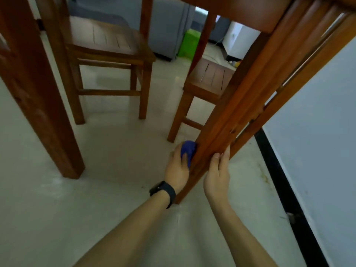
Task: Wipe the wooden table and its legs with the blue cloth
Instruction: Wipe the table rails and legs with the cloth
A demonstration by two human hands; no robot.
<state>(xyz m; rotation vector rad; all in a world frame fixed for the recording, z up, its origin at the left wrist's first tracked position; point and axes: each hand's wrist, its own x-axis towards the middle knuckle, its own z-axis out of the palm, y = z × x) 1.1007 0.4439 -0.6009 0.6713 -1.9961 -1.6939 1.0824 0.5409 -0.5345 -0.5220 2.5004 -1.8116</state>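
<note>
I look under the wooden table (240,14) from low down. One grooved table leg (237,105) slants from the top right down to the floor at the centre. My left hand (178,170), with a black watch on the wrist, grips the bunched blue cloth (187,150) and presses it against the left face of this leg, near its lower end. My right hand (218,174) rests on the leg's right side, fingers straight along the wood. A second table leg (38,105) stands at the left.
Two wooden chairs (107,54) (210,83) stand under the table behind the leg. A pale wall (317,132) with a black skirting strip (285,184) runs along the right. A green box (189,43) and white items lie far back. The floor is pale tile.
</note>
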